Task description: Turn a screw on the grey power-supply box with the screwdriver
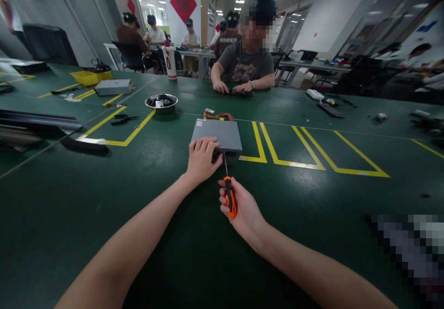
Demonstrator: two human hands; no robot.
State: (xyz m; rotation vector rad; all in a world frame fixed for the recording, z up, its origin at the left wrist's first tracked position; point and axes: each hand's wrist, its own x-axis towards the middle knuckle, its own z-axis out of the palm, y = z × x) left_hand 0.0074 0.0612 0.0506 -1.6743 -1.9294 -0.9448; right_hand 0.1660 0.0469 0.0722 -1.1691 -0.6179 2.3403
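Grey metal forms the flat rectangular box (222,134) at the centre of the frame, up and slightly left of your right hand (244,207). That hand is wrapped around an orange-and-black-handled screwdriver (230,197), whose long axis runs up the frame, leaning slightly left, tip at the box's near face; actual contact can't be told. Your left hand (203,158), the nearer, grasps the box's lower-left corner. The box looks broader across the frame, its multicoloured wires (225,116) at the upper edge.
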